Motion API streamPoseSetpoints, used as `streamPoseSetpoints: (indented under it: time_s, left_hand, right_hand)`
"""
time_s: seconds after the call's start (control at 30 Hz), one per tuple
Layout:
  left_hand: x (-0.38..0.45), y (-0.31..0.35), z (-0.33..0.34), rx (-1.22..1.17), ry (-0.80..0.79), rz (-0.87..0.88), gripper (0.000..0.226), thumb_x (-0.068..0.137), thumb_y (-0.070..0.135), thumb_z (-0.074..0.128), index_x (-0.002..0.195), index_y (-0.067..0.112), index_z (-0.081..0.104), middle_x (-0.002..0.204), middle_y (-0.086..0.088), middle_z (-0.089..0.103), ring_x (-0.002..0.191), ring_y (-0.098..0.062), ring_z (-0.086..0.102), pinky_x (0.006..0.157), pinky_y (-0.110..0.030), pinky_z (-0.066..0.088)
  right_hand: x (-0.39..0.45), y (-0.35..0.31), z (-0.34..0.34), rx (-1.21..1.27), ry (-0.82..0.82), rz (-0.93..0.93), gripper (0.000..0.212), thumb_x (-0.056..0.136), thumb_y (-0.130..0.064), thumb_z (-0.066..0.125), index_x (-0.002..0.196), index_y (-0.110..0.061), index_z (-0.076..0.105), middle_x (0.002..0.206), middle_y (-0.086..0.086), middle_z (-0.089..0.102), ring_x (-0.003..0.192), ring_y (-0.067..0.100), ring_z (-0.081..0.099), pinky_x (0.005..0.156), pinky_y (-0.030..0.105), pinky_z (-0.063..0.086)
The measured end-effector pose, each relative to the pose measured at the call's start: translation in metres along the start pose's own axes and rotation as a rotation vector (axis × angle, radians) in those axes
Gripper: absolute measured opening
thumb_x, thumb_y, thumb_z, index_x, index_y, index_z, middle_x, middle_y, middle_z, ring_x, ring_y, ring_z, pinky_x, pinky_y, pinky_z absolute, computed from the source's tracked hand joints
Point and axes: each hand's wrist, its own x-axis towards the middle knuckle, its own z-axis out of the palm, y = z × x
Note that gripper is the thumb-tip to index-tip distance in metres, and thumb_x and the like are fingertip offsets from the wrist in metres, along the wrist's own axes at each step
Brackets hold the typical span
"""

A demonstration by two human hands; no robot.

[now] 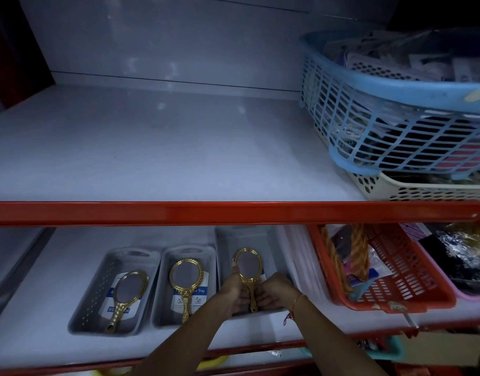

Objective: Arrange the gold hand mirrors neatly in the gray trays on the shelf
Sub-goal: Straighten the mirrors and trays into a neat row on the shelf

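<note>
Three gray trays stand side by side on the lower shelf. In the left tray (89, 302) a gold hand mirror (126, 294) lies handle toward me. The middle tray (164, 289) holds a second gold mirror (185, 283). Over the right tray (263, 237) a third gold mirror (248, 267) is held by both hands. My left hand (234, 290) grips the left side of its handle, thumb up along the frame. My right hand (275, 293) grips the handle from the right. The handle's lower part is partly hidden between the fingers.
A red mesh basket (396, 278) with goods sits right of the trays, a pink container (461, 293) beyond it. The red shelf edge (233, 213) runs overhead. On the upper shelf a blue basket (382, 118) rests on a cream basket (412, 188).
</note>
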Motion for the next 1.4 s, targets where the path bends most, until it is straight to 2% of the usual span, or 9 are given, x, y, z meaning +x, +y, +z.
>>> streamPoseSetpoints:
  time_s: [0.3,0.43,0.53,0.63,0.8,1.0,1.13,1.23,1.4]
  left_hand:
    - [-0.002,0.001,-0.004,-0.012,-0.02,-0.026,0.094,0.093,0.069,0.012,0.136,-0.008,0.045,0.14,-0.024,0.051,0.128,-0.035,0.051,0.106,-0.039,0.041]
    - [-0.012,0.001,-0.005,0.003,-0.028,0.01,0.079,0.098,0.059,0.023,0.13,-0.007,0.05,0.134,-0.023,0.056,0.12,-0.033,0.056,0.094,-0.037,0.049]
    - [-0.02,-0.001,-0.015,0.012,0.109,0.241,0.033,0.103,0.026,0.041,0.103,0.0,0.061,0.1,-0.017,0.068,0.086,-0.026,0.066,0.069,-0.03,0.055]
    - [-0.031,-0.01,-0.041,0.225,0.282,0.637,0.022,0.098,0.006,0.044,0.102,0.003,0.065,0.092,-0.012,0.071,0.087,-0.027,0.068,0.082,-0.038,0.057]
    - [-0.047,-0.031,-0.092,0.849,0.537,0.874,0.02,0.098,0.024,0.049,0.095,0.015,0.067,0.056,0.011,0.053,0.05,-0.001,0.052,0.049,-0.008,0.035]
    - [-0.072,-0.068,-0.12,1.223,0.336,0.804,0.033,0.101,0.036,0.041,0.106,0.015,0.066,0.097,-0.006,0.071,0.088,-0.021,0.066,0.073,-0.028,0.045]
    - [-0.082,-0.083,-0.114,1.309,0.323,0.781,0.038,0.102,0.038,0.035,0.129,0.024,0.058,0.116,-0.003,0.069,0.103,-0.018,0.065,0.087,-0.03,0.052]
    - [-0.088,-0.093,-0.108,1.334,0.347,0.76,0.036,0.103,0.034,0.037,0.134,0.027,0.053,0.123,-0.003,0.067,0.108,-0.017,0.064,0.09,-0.027,0.051]
    - [-0.094,-0.111,-0.106,1.418,0.37,0.744,0.039,0.101,0.016,0.042,0.139,0.025,0.049,0.13,-0.004,0.063,0.114,-0.019,0.062,0.098,-0.03,0.05]
  right_hand:
    - [-0.005,-0.002,0.0,-0.041,0.029,-0.034,0.025,0.081,-0.005,0.067,0.099,0.013,0.068,0.096,0.028,0.073,0.058,0.023,0.07,0.049,0.025,0.057]
    - [-0.008,-0.002,0.001,-0.123,0.081,-0.075,0.022,0.08,-0.007,0.067,0.094,0.01,0.068,0.092,0.025,0.074,0.058,0.022,0.071,0.054,0.03,0.061]
    - [-0.014,-0.003,0.0,-0.235,0.234,-0.188,0.017,0.08,-0.014,0.069,0.079,0.003,0.071,0.078,0.015,0.073,0.068,0.025,0.071,0.059,0.029,0.059]
    - [-0.023,0.001,0.002,-0.289,0.315,-0.361,0.026,0.083,-0.013,0.065,0.057,-0.005,0.066,0.057,0.004,0.061,0.052,0.01,0.055,0.043,0.015,0.038]
    - [-0.042,0.019,0.018,-0.476,0.269,-0.613,0.021,0.089,-0.02,0.06,0.093,-0.008,0.077,0.075,-0.002,0.072,0.07,0.007,0.063,0.06,0.01,0.044]
    - [-0.061,0.039,0.042,-0.666,0.196,-0.695,0.031,0.093,-0.03,0.056,0.093,-0.005,0.075,0.088,0.012,0.075,0.085,0.021,0.069,0.07,0.025,0.045]
    - [-0.079,0.044,0.049,-0.665,0.213,-0.741,0.029,0.094,-0.032,0.057,0.095,-0.01,0.076,0.059,-0.017,0.054,0.055,-0.003,0.049,0.06,0.011,0.03]
    - [-0.091,0.052,0.053,-0.631,0.216,-0.74,0.031,0.093,-0.031,0.059,0.085,-0.004,0.072,0.037,-0.017,0.041,0.042,-0.008,0.042,0.054,0.012,0.029]
    - [-0.103,0.071,0.061,-0.646,0.239,-0.774,0.029,0.094,-0.034,0.058,0.092,-0.01,0.075,0.06,-0.017,0.049,0.051,-0.005,0.041,0.056,0.011,0.033]
